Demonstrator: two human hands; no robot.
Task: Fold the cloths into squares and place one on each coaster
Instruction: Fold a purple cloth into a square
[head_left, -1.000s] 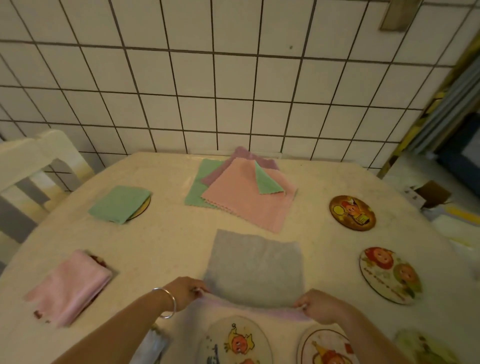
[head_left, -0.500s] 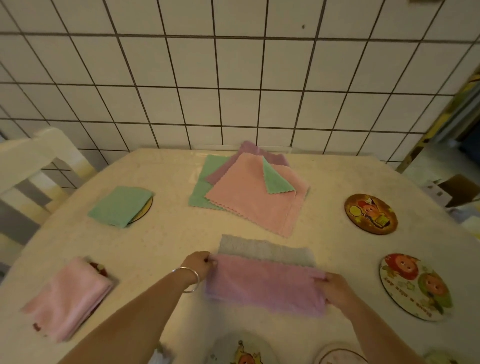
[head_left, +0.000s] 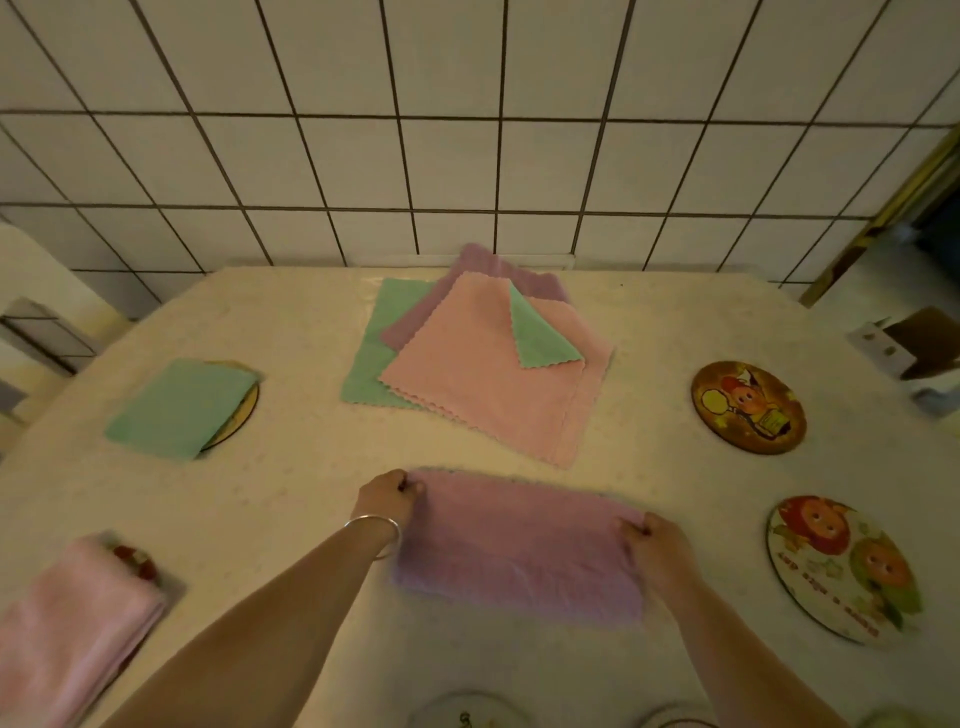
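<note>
Purple cloth (head_left: 519, 545) lies folded between both hands, left (head_left: 387, 493) and right (head_left: 657, 545) pinching its far corners.

A pale speckled table (head_left: 291, 499) fills the view. At its centre lies a purple cloth (head_left: 519, 551) folded into a long band. At twelve o'clock sits a loose stack of cloths (head_left: 483, 384). At ten o'clock a folded green cloth (head_left: 176, 408) covers a coaster (head_left: 244, 410); at eight o'clock lies a folded pink cloth (head_left: 72, 623). Bare cartoon coasters lie at two o'clock (head_left: 748, 408) and three o'clock (head_left: 844, 569).
</note>
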